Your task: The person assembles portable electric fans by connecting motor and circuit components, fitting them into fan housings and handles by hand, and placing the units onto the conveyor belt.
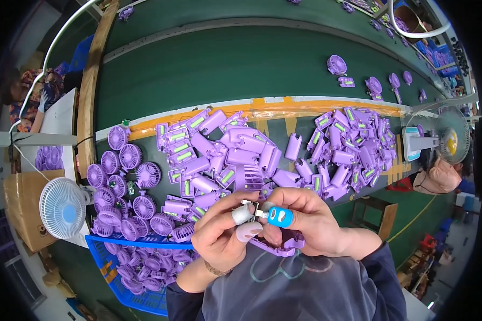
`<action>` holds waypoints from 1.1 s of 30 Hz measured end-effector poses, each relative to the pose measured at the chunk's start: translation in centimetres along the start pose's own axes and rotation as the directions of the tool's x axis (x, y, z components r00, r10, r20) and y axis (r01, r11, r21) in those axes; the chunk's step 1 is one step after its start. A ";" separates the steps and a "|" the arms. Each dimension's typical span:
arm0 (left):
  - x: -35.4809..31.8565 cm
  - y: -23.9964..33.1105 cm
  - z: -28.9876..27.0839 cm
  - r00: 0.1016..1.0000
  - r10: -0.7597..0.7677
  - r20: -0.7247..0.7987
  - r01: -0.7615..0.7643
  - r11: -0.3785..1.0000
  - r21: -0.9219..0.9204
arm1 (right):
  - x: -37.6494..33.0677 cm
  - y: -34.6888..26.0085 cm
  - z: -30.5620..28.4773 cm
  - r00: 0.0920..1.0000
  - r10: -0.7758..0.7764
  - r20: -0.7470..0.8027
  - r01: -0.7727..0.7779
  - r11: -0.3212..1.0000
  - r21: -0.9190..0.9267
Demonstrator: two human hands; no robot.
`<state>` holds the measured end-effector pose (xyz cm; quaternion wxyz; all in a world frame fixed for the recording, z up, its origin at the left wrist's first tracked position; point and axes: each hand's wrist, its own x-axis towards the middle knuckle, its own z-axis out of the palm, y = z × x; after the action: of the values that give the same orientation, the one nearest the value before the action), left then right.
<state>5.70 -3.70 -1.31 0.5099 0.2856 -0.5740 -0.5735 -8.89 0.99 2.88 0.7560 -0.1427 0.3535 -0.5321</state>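
Head view, bench: I read a green bench [149,150] crowded with purple parts, bordered by orange-yellow tape [209,118].
Left side: Ribbed, round fan heads [129,157] lie loose above a blue plastic crate [97,255] filled with more; a white fan [62,208] stands before a cardboard box [27,200].
Right side: A second fan [452,138] stands at the bench end.
Housing heap: Smooth, rounded-edge purple housings [353,155], many showing bright green cylinders, lie just ahead of both hands.
Obstruction: The hands mask much of an open, curved purple shell [278,248] at the torso.
Small part: I find this pale-and-dark piece [257,213] between the hands, above the shell.
Left hand: Wrapped fingers of this hand [219,230] pinch the small part.
Right hand: Fingers of this hand [308,216], one blue-wrapped, meet its white end; I cannot tell how firmly.
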 end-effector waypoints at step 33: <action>2.5 -1.0 -0.6 0.983 -0.017 0.185 -0.020 0.981 0.195 | 2.3 0.8 -3.0 0.994 0.093 0.053 -0.105 0.950 0.293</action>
<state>5.15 -6.41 -1.73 0.4241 0.2792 -0.6729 -0.5380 -9.97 -0.34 -0.60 0.8013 -0.0206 0.2621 -0.5374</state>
